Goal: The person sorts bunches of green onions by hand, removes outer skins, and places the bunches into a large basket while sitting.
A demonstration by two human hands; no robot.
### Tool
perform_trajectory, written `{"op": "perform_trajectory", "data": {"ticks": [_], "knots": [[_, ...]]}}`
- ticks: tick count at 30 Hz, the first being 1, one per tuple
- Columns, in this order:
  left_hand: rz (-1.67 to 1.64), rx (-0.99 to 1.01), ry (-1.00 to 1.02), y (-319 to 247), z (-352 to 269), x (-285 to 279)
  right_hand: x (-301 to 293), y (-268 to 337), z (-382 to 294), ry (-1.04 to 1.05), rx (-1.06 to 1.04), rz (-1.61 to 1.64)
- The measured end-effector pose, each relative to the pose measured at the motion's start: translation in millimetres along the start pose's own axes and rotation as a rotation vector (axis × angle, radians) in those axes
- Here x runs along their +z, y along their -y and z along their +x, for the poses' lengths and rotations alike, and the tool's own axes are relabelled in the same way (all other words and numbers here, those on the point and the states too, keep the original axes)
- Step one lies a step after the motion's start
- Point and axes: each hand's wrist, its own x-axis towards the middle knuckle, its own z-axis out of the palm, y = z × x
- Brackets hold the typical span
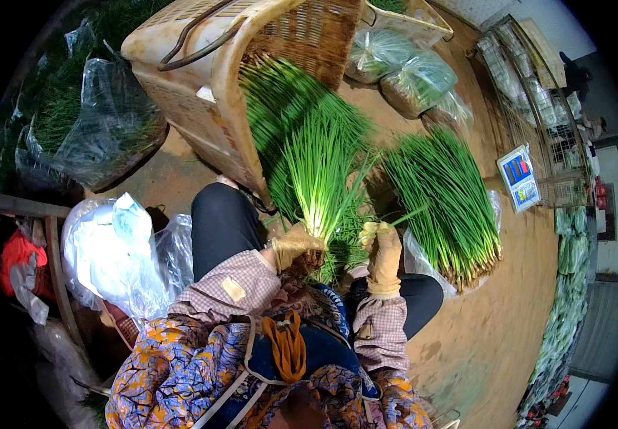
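Observation:
My left hand (295, 248), in a yellowish glove, grips a bunch of green onions (317, 177) near its roots, the leaves fanned out away from me. To its right is my gloved right hand (383, 252), raised, its fingers closed around a thin green leaf (410, 214) that points to the right. Loose leaves (335, 260) lie between my knees. A larger heap of green onions (271, 102) spills out of a tipped plastic basket (191, 102) beyond the bunch. On the right, a neat pile of green onions (443, 198) rests on plastic film, roots towards me.
Stuffed clear bags (418, 80) stand behind the heap. A bagged bundle of greens (110, 128) and white plastic bags (121, 252) are on the left. A wire cage (534, 107) with a scale-like device (519, 177) is at the right, near a long row of packed greens (561, 305).

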Motion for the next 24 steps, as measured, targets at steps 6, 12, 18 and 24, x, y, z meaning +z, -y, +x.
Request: {"op": "perform_trajectory", "data": {"ticks": [6,12,18,24], "knots": [[0.138,-0.013,-0.006,-48.0,-10.1,20.5,26.4,-49.3,5.5,0.282,0.234,-0.743],[0.949,-0.327,-0.185,-140.8,-14.5,88.0,30.3,-85.9,22.2,0.186,0.288,-0.051],[0.035,-0.059,-0.226,-83.2,-7.5,65.1,31.2,-80.0,10.2,0.067,0.127,0.081],[0.362,-0.093,-0.296,-68.1,-1.2,56.0,17.1,-106.9,18.3,0.104,0.180,0.125]]}}
